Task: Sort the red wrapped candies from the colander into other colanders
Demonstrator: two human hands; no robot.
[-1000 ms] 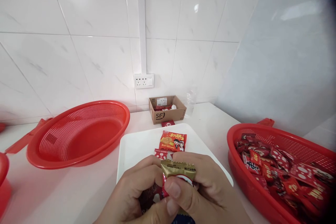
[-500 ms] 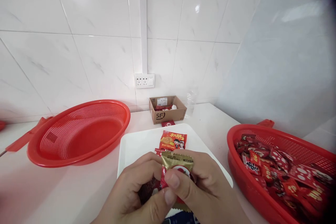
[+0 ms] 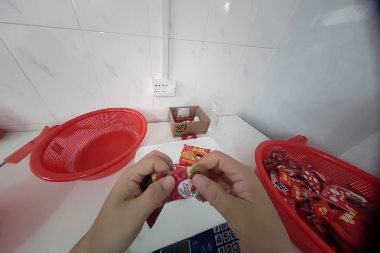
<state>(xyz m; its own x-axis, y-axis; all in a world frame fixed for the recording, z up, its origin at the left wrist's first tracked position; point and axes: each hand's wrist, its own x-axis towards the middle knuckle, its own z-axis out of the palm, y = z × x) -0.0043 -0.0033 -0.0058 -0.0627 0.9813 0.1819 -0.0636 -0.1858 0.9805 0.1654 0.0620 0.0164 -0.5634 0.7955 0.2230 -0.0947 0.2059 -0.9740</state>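
Red wrapped sweet [image 3: 184, 189] held crosswise above a white scale [image 3: 190, 218].
Its long axis runs left to right, nearly level; the right hand [image 3: 230, 189] pinches the gold end [image 3: 194, 170] pointing right, the left hand [image 3: 139, 193] grips the red body [image 3: 175, 193] and a dark red packet [image 3: 153, 216] slanting down.

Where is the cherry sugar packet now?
In the head view, the packet is low centre, held by left hand and right hand above the white platform.
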